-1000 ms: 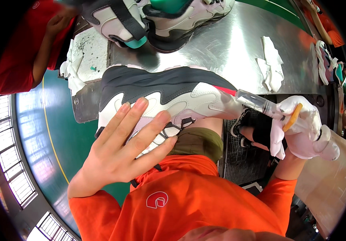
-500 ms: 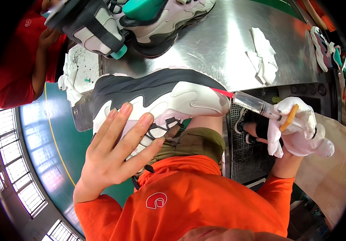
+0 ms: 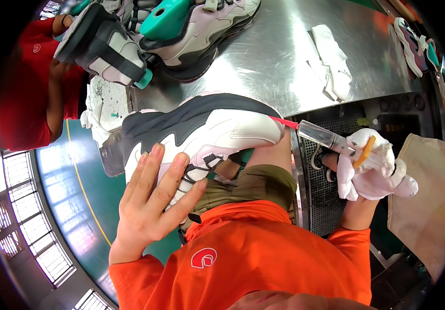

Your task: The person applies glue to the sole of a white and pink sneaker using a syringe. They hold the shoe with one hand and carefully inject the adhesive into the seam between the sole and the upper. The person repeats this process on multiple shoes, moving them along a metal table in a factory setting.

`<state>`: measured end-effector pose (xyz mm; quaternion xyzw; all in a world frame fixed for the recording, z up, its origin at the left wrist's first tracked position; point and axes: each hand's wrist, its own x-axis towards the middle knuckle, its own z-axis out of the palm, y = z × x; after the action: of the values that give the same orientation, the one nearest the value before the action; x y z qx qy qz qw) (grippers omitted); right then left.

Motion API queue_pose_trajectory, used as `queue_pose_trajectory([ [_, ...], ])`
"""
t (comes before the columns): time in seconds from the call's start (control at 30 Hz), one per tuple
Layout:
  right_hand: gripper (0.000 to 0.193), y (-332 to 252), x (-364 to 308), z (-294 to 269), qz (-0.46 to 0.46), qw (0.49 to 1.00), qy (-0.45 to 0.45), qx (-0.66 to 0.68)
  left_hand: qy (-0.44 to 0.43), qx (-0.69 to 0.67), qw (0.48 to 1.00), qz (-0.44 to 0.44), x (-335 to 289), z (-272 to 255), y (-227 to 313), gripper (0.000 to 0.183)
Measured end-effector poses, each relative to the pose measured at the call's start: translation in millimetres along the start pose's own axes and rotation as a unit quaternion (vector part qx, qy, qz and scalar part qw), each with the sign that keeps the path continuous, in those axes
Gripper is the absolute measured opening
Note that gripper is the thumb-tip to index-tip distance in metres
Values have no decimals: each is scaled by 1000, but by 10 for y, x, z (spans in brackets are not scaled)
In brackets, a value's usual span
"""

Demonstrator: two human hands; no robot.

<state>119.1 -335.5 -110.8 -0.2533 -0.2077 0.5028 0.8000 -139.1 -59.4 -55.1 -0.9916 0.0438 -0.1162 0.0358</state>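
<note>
A white, dark grey and pale pink sneaker (image 3: 201,132) lies on its side at the table's near edge, its sole toward the table and its laces toward me. My left hand (image 3: 147,209), bare, holds it with fingers spread across the upper; the thumb is hidden. Gloved in white, my right hand (image 3: 375,173) is closed around a clear syringe (image 3: 319,135) with a yellow finger flange. The syringe's red tip (image 3: 283,122) meets the seam between sole and upper near one end of the sneaker. How much liquid the barrel holds is hard to make out.
More sneakers (image 3: 181,57) with green inserts stand at the far left of the metal table (image 3: 263,62). A white cloth (image 3: 331,64) lies on the table's right side, and another shoe (image 3: 408,49) sits beyond it. A co-worker in a red shirt (image 3: 31,98) is at the left.
The red tip has shifted slightly left in the picture, still at the sole seam. Both hands keep their holds; the whole view has turned a little.
</note>
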Motion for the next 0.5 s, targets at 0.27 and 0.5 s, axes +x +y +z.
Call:
queue_pose_trajectory([
  [0.27,85,230,-196,-21,-92,995,16,37,23,43,999,9,-68,103,139,26],
  [0.5,83,329,-377,143,-160,984,72,27,26,39,999,1,-79,105,194,31],
])
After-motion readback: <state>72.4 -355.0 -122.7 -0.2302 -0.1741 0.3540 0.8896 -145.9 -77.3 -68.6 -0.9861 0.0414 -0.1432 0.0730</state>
